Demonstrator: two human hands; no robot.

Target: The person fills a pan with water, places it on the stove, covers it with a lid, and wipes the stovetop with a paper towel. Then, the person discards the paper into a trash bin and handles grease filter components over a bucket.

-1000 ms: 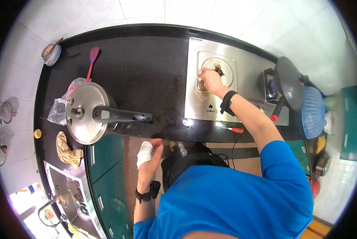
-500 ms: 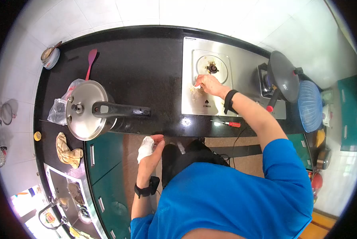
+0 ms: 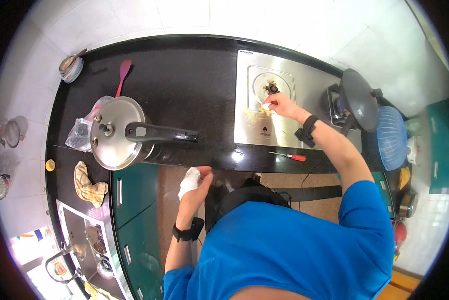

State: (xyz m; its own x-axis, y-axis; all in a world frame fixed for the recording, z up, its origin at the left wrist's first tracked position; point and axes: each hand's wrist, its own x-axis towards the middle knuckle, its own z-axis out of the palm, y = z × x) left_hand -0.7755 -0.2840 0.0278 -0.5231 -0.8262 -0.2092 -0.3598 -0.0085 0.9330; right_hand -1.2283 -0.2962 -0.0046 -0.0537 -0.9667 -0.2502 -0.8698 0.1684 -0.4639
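My right hand [image 3: 286,107] is closed in a pinch on a small white tissue [image 3: 266,106], which has yellow-brown matter at its lower edge. It is over the left side of the steel gas stove [image 3: 252,138], just below the uncapped burner [image 3: 271,88]. Yellowish residue [image 3: 252,116] is smeared on the steel to its left. Low by the counter's front edge, my left hand [image 3: 196,194] is closed around a crumpled wad of white tissue [image 3: 188,183]. A screwdriver with a red handle [image 3: 297,157] lies in front of the stove.
A pressure cooker [image 3: 117,142] stands left, its handle pointing toward the stove. Behind it are a pink spatula [image 3: 124,71] and a plastic bag [image 3: 78,136]. A wok lid [image 3: 359,100] and a blue basket [image 3: 390,137] stand right. A cloth [image 3: 87,184] lies near the sink [image 3: 77,227].
My right hand has moved right across the steel, and yellow-brown matter now shows on its tissue. My left hand still holds its wad. The whole view has shifted slightly.
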